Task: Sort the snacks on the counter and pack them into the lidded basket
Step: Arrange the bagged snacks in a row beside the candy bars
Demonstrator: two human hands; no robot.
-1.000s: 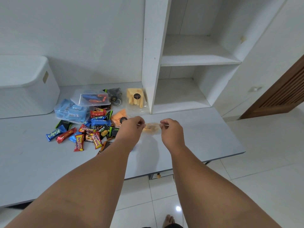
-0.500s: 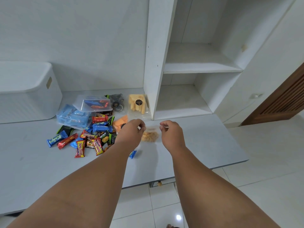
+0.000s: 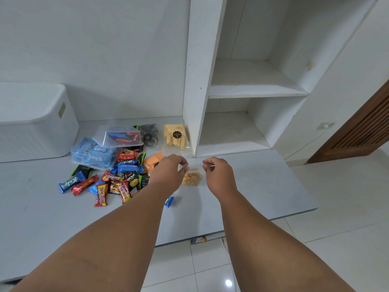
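Note:
My left hand (image 3: 168, 173) and my right hand (image 3: 217, 173) each pinch a top corner of a small clear bag of orange snacks (image 3: 192, 178), which hangs between them just above the grey counter (image 3: 263, 186). Left of my hands lies a heap of wrapped snack bars (image 3: 113, 184) in red, blue and black. Behind the heap are a clear tub of blue packets (image 3: 92, 153), a clear lidded box (image 3: 117, 136), a bag of dark biscuits (image 3: 149, 134) and a bag of yellow sticks (image 3: 175, 137). The white lidded basket (image 3: 35, 121), lid on, stands at the far left.
A white upright panel (image 3: 200, 81) with open shelves (image 3: 252, 90) rises behind my hands. One blue bar (image 3: 169, 201) lies alone near my left forearm. The counter's front edge drops to a tiled floor (image 3: 336, 239); a wooden slatted door (image 3: 357, 131) is at right.
The bag of orange snacks has been lifted from lying flat and now hangs from both hands. The camera has tilted a little; the hands stay in about the same place.

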